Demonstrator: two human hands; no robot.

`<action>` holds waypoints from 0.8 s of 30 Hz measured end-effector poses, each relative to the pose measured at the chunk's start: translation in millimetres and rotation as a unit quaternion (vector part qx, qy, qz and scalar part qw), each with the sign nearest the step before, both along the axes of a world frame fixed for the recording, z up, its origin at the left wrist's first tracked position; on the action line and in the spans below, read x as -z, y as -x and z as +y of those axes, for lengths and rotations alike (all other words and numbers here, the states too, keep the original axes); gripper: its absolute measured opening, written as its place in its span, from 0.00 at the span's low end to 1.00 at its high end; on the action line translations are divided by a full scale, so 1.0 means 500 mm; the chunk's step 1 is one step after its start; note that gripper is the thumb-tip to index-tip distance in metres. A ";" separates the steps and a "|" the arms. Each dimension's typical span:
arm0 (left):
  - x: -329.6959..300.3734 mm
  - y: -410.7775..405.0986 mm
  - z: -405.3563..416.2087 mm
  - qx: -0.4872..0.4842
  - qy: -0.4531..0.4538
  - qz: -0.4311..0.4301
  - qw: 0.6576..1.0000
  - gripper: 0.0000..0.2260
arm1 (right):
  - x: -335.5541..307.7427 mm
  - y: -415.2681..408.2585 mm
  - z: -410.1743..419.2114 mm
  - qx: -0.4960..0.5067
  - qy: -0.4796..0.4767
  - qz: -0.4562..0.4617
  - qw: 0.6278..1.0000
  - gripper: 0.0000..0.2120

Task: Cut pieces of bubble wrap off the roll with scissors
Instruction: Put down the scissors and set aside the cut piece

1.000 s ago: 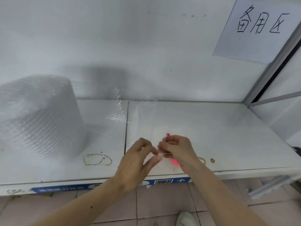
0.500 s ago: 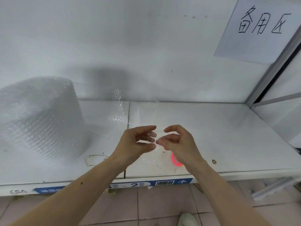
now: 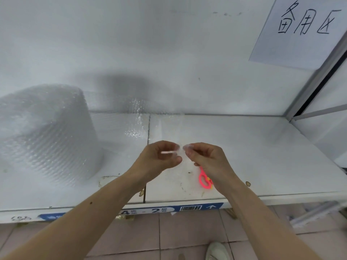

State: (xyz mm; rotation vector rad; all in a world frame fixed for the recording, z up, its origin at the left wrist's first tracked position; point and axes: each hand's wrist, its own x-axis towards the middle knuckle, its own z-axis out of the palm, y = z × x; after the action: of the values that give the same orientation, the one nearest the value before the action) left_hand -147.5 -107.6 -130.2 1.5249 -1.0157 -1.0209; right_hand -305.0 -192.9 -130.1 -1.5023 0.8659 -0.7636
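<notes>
Head view: both hands [image 3: 183,158] pinch bubble wrap [image 3: 180,150].

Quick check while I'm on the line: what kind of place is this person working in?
Likely a warehouse packing or storage bay: a white shelf whose front edge carries a barcoded location label, a big bubble wrap roll, and a handwritten paper sign on the wall.

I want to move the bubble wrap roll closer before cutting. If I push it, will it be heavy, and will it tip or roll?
The roll is probably light for its bulk, since it is all air-filled film. It stands on its end on the shelf, broad and squat, so rolling or tipping seems unlikely. Its soft surface would likely dent under a push.
</notes>
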 end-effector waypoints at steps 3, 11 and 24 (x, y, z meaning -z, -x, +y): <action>0.009 0.005 0.000 0.056 -0.033 0.091 0.994 0.12 | 0.001 -0.002 -0.003 0.007 -0.034 0.010 0.999 0.07; 0.029 0.032 -0.018 -0.011 -0.012 0.127 0.992 0.13 | 0.005 0.003 -0.008 0.026 -0.042 0.021 0.999 0.06; 0.000 0.114 -0.096 0.115 -0.025 0.205 0.972 0.22 | -0.050 0.104 -0.102 0.024 -0.010 0.064 0.998 0.06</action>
State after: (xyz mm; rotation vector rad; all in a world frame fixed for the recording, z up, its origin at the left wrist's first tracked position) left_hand -204.4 -155.6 -130.0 1.1805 -0.8866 -1.4646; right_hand -357.0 -243.8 -105.2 -1.5298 1.0059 -0.6963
